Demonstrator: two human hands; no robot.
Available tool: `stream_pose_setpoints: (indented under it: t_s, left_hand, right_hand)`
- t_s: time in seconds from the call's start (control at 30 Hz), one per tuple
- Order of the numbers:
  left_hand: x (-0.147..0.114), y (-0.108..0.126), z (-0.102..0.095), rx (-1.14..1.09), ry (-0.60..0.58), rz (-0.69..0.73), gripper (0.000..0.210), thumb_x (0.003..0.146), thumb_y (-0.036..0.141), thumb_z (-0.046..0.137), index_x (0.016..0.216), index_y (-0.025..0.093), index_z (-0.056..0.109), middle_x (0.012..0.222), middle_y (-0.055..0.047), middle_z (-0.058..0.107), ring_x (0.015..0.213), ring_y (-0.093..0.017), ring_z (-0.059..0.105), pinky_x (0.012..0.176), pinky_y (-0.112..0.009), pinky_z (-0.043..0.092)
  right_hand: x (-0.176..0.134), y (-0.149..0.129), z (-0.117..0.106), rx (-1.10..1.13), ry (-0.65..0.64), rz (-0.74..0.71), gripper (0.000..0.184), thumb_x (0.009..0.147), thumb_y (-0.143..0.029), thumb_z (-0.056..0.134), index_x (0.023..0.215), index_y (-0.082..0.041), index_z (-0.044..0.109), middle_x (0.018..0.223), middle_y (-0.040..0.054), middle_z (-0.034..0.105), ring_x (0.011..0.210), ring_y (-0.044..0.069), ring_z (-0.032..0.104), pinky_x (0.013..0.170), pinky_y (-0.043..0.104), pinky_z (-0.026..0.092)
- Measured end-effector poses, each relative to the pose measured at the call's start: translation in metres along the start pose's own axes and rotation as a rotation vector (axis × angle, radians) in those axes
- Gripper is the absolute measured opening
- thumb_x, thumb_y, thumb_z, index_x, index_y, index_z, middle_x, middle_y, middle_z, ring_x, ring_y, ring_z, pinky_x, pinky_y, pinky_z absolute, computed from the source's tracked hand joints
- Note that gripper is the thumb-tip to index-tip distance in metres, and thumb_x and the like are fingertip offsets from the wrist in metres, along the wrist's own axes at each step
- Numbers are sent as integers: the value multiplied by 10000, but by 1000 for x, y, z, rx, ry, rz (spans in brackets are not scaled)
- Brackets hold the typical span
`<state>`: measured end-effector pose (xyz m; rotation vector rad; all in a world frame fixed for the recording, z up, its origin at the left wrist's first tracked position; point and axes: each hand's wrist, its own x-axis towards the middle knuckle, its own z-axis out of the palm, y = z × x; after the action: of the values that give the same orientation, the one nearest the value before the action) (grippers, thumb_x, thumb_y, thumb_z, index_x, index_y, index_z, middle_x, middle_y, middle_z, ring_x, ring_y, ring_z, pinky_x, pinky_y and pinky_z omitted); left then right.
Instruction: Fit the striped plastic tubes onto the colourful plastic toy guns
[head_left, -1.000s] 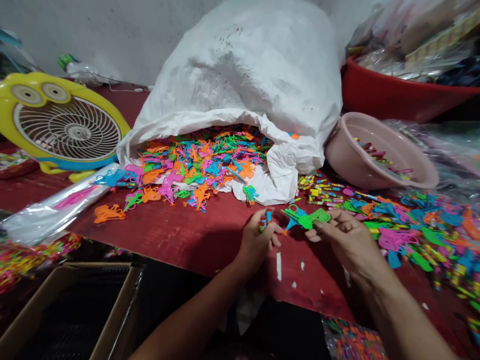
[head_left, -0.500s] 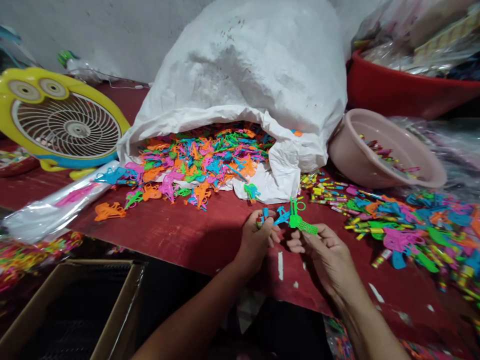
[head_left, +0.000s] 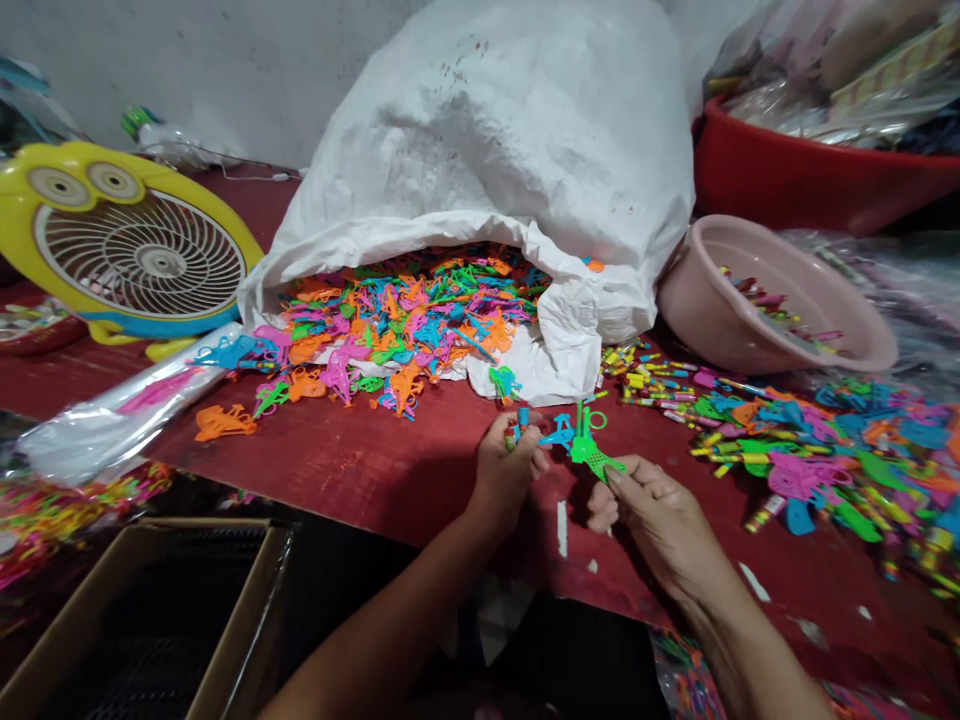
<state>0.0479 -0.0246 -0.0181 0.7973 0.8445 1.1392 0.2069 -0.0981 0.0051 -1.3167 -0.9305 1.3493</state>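
My left hand (head_left: 504,465) is closed around small coloured tubes, with a blue tube end (head_left: 523,416) and a reddish one showing above the fingers. In my right hand (head_left: 651,500), thumb and fingers pinch the mesh-patterned end of a green plastic toy piece (head_left: 582,448), which looks gun-shaped and has a ring and upright prongs. A blue plastic piece (head_left: 559,432) sits between the hands, close to the left fingertips; I cannot tell what supports it. Both hands are just above the red table (head_left: 420,480).
Behind the hands, a large white sack (head_left: 495,130) spills colourful plastic pieces (head_left: 405,320). At right lie mixed pieces and tubes (head_left: 810,470), a pink basin (head_left: 675,290) and a red tub (head_left: 810,180). A yellow fan (head_left: 240,240) and cardboard box (head_left: 247,600) are at left.
Both hands have shifted slightly left. The green toy piece has moved a little left and down, still pinched in my right hand. The blue piece has also moved slightly left.
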Motion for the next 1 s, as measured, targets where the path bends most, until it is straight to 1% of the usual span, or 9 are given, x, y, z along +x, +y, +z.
stream_pose_setpoints:
  t_s: [0.23, 0.4, 0.47, 0.6, 0.67, 0.73, 0.8, 0.9, 1.0]
  left_hand:
    - [5, 9, -1, 36, -59, -3, 257, 826, 296, 603, 1031, 143, 577, 664, 17, 597, 467, -69, 465, 454, -177, 329]
    - [10, 13, 7, 56, -102, -9, 230, 805, 236, 597, 1018, 150, 598, 704, 21, 585, 465, -60, 432, 465, -184, 371]
    - [14, 16, 7, 47, -43, 38, 223, 822, 251, 589, 1022, 153, 590, 718, 16, 588, 475, -65, 441, 466, -186, 371]
    - [17, 23, -1, 35, 197, 180, 193, 857, 287, 582, 1005, 163, 568, 736, 8, 603, 530, -74, 489, 509, -180, 373]
    - [11, 21, -2, 36, 206, 166, 169, 868, 292, 579, 979, 167, 556, 756, 1, 626, 547, -77, 507, 542, -183, 389]
    - [3, 15, 0, 47, 118, 117, 159, 874, 307, 578, 943, 164, 563, 746, -4, 636, 566, -86, 527, 574, -191, 406]
    - [-4, 9, 4, 70, 46, 99, 176, 871, 333, 588, 924, 164, 586, 675, 16, 598, 559, -97, 516, 566, -196, 403]
    - [-8, 2, 6, 101, 12, 103, 221, 866, 361, 592, 966, 166, 619, 663, 27, 572, 540, -98, 480, 527, -196, 383]
    - [-4, 0, 1, 120, -31, 105, 274, 872, 370, 585, 1039, 158, 632, 737, 6, 607, 587, -103, 507, 550, -199, 404]
  right_hand:
    - [-7, -18, -24, -372, -231, 1, 326, 958, -462, 543, 834, -171, 622, 707, 26, 658, 590, 123, 609, 599, 240, 468]
    - [-10, -22, -16, -469, -412, 87, 369, 954, -500, 528, 820, -167, 614, 728, 32, 657, 588, 126, 611, 568, 235, 461]
    - [-8, -18, -13, -430, -364, 64, 370, 949, -502, 537, 817, -165, 617, 704, 36, 658, 585, 132, 613, 573, 240, 467]
    - [-5, -8, -18, -208, -31, -59, 286, 901, -464, 628, 856, -182, 617, 732, 33, 675, 585, 139, 629, 604, 256, 502]
    - [-5, -3, -19, -105, 87, -104, 258, 879, -450, 659, 889, -197, 612, 749, 24, 680, 577, 143, 636, 604, 264, 515]
    - [-6, 1, -13, -104, 77, -107, 253, 889, -451, 645, 895, -200, 610, 759, 26, 684, 585, 146, 642, 606, 268, 517]
    - [-9, 5, -3, -223, -21, -92, 279, 919, -466, 597, 867, -193, 613, 749, 33, 684, 596, 145, 640, 605, 260, 501]
    - [-13, 7, 12, -462, -121, -113, 352, 961, -490, 513, 812, -185, 608, 676, 29, 662, 580, 134, 610, 572, 240, 446]
    - [-15, 8, 17, -530, -123, -137, 381, 975, -503, 474, 800, -186, 594, 635, 18, 641, 552, 125, 575, 544, 233, 409]
